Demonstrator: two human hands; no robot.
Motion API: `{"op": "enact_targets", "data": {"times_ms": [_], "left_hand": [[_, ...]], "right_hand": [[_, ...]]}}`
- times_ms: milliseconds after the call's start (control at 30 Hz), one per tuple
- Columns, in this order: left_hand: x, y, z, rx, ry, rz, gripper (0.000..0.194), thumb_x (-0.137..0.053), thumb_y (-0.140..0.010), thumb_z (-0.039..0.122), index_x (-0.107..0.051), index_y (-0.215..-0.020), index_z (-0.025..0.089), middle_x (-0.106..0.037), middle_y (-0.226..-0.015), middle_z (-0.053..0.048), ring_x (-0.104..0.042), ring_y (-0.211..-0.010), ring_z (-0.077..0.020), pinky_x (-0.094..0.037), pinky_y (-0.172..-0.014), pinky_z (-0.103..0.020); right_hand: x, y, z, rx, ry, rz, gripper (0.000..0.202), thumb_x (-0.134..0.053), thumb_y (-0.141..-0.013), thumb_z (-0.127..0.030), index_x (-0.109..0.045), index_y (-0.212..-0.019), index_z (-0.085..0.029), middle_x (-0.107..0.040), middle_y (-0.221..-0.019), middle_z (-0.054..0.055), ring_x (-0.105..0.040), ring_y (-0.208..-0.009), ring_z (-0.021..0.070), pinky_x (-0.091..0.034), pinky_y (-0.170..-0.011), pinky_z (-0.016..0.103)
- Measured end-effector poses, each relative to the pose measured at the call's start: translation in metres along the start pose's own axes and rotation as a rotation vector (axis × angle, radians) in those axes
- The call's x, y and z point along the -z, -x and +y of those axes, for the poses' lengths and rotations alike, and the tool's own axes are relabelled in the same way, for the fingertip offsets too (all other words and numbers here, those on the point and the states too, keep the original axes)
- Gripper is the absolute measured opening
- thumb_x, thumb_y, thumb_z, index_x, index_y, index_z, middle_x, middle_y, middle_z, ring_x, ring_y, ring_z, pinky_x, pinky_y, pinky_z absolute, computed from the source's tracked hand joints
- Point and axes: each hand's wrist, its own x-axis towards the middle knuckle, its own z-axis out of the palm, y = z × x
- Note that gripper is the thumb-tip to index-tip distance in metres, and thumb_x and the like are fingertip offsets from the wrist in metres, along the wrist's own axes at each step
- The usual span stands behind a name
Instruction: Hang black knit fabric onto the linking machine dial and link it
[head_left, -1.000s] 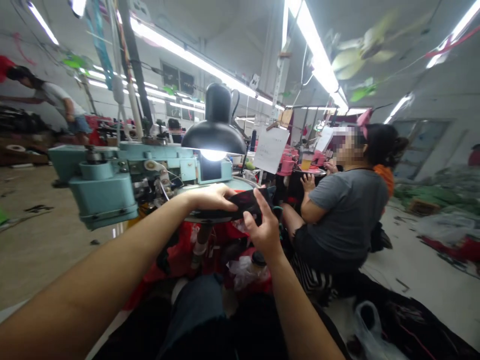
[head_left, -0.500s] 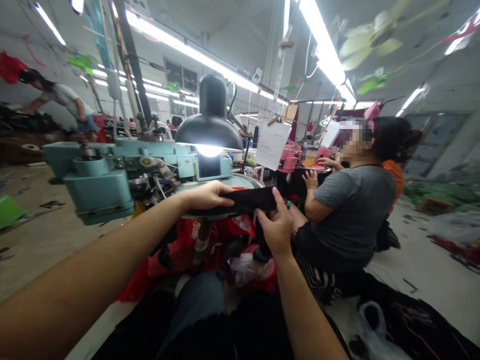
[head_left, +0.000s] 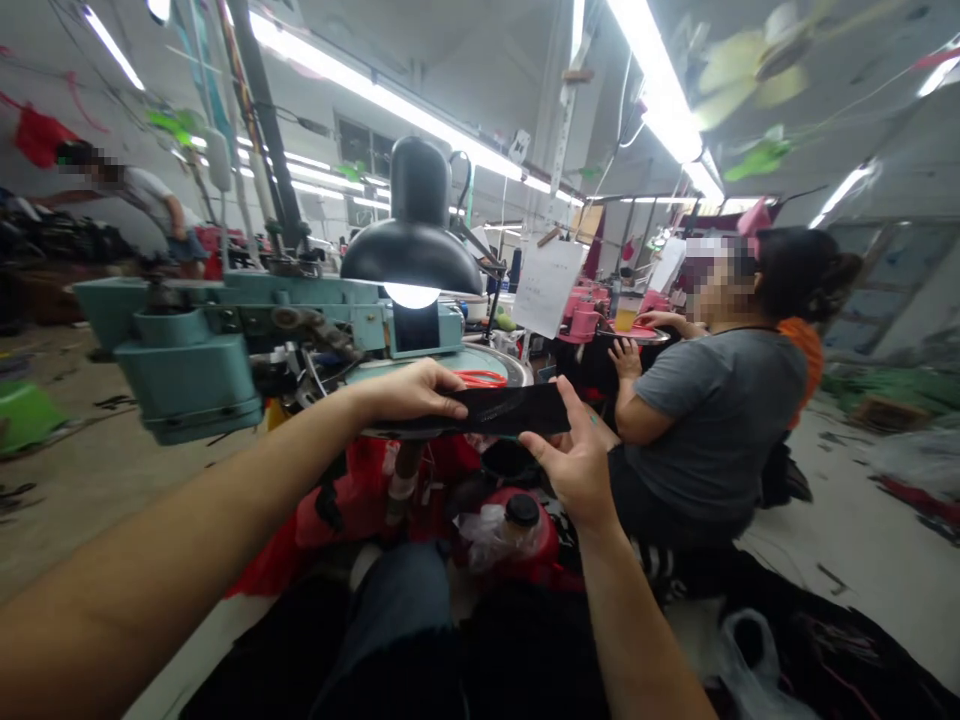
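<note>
A flat black strip of cloth (head_left: 510,408) is held out level in front of me, at the near edge of a round machine table. My left hand (head_left: 420,393) pinches its left end, thumb on the near face. At the other end my right hand (head_left: 581,450) holds the strip by its edge, the index finger upright at the corner and the thumb low in front; its other fingers are partly hidden. Just behind the strip, orange-red scissor-like handles (head_left: 480,379) lie on the round table (head_left: 510,362). A black lamp (head_left: 411,240) shines down over the table.
The teal sewing-machine body (head_left: 184,370) stands to the left. Below are a pink-red tub (head_left: 551,545) and a black-lidded bottle (head_left: 523,512) in clear plastic. A co-worker in a grey shirt (head_left: 720,420) sits close on the right. A paper sheet (head_left: 550,285) hangs behind.
My right hand has moved a little to the right, and more of the black strip shows between my hands. The orange-red handles and the bottle lid show more clearly.
</note>
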Motion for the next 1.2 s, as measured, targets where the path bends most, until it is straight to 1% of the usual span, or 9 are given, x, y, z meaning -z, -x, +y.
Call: {"op": "enact_targets", "data": {"times_ms": [100,200,467,567,633,767,933,1067,1200], "left_hand": [[0.0,0.001,0.001,-0.012,0.069,-0.026,0.039,-0.075,-0.075,0.045,-0.079,-0.104,0.019,-0.077,-0.096,-0.001,-0.067,-0.088,-0.0216,-0.051,-0.085,-0.028],[0.001,0.004,0.001,-0.007,0.107,-0.015,0.04,-0.075,-0.075,0.045,-0.079,-0.103,0.017,-0.077,-0.093,-0.003,-0.068,-0.085,-0.0219,-0.052,-0.084,-0.029],[0.007,0.004,0.003,0.001,0.029,0.001,0.037,-0.072,-0.077,0.041,-0.078,-0.105,0.017,-0.076,-0.094,-0.001,-0.067,-0.085,-0.0206,-0.052,-0.079,-0.025],[0.011,-0.002,0.01,0.014,-0.043,-0.023,0.036,-0.071,-0.076,0.034,-0.076,-0.108,0.018,-0.076,-0.097,-0.001,-0.067,-0.088,-0.0219,-0.051,-0.078,-0.024],[0.011,-0.004,0.012,0.025,-0.049,-0.045,0.035,-0.071,-0.075,0.034,-0.077,-0.105,0.017,-0.076,-0.094,-0.001,-0.067,-0.086,-0.0227,-0.051,-0.075,-0.024],[0.007,-0.002,0.009,0.028,-0.052,-0.052,0.035,-0.07,-0.078,0.041,-0.077,-0.102,0.017,-0.075,-0.09,0.0,-0.066,-0.08,-0.0205,-0.051,-0.073,-0.023],[0.001,-0.003,0.0,-0.026,-0.012,-0.036,0.036,-0.073,-0.079,0.042,-0.077,-0.105,0.019,-0.075,-0.092,0.001,-0.065,-0.084,-0.0195,-0.05,-0.079,-0.024],[0.002,-0.004,-0.004,-0.009,0.02,-0.029,0.04,-0.072,-0.079,0.044,-0.076,-0.109,0.019,-0.076,-0.093,0.0,-0.067,-0.086,-0.0216,-0.051,-0.081,-0.027],[0.007,-0.008,0.002,0.016,-0.107,-0.032,0.042,-0.067,-0.081,0.043,-0.074,-0.111,0.016,-0.075,-0.095,-0.002,-0.067,-0.087,-0.0228,-0.051,-0.08,-0.026]], "right_hand": [[0.0,0.007,-0.002,0.015,-0.023,0.027,0.084,-0.081,-0.074,-0.026,-0.043,-0.149,-0.021,-0.048,-0.153,0.009,-0.064,-0.122,0.0266,-0.058,-0.1,0.037],[-0.007,0.006,0.002,0.021,-0.004,0.058,0.083,-0.079,-0.075,-0.025,-0.043,-0.15,-0.021,-0.051,-0.15,0.009,-0.06,-0.127,0.0273,-0.051,-0.109,0.042],[-0.028,0.001,0.017,0.097,0.162,0.123,0.071,-0.07,-0.08,-0.02,-0.047,-0.147,-0.02,-0.06,-0.141,0.008,-0.065,-0.12,0.0257,-0.053,-0.106,0.04],[-0.04,0.002,0.015,0.224,0.349,0.068,0.06,-0.064,-0.082,-0.019,-0.056,-0.141,-0.023,-0.062,-0.139,0.006,-0.061,-0.125,0.0257,-0.046,-0.112,0.043],[-0.045,-0.001,0.012,0.267,0.362,-0.008,0.063,-0.065,-0.082,-0.021,-0.052,-0.144,-0.025,-0.058,-0.144,0.005,-0.057,-0.131,0.0255,-0.044,-0.114,0.043],[-0.036,-0.011,0.007,0.161,0.201,-0.008,0.079,-0.071,-0.081,-0.023,-0.037,-0.153,-0.023,-0.048,-0.152,0.009,-0.057,-0.13,0.0278,-0.053,-0.105,0.043],[-0.009,-0.008,0.005,-0.04,-0.013,-0.011,0.088,-0.079,-0.074,-0.027,-0.038,-0.151,-0.018,-0.063,-0.136,0.013,-0.071,-0.108,0.0281,-0.062,-0.092,0.043],[-0.011,-0.003,0.012,-0.004,-0.018,0.066,0.084,-0.078,-0.075,-0.025,-0.04,-0.15,-0.018,-0.061,-0.139,0.012,-0.067,-0.117,0.0282,-0.055,-0.103,0.046],[-0.027,-0.006,0.025,0.109,0.15,0.134,0.069,-0.069,-0.081,-0.023,-0.047,-0.146,-0.018,-0.061,-0.14,0.012,-0.066,-0.12,0.0269,-0.053,-0.106,0.045]]}}
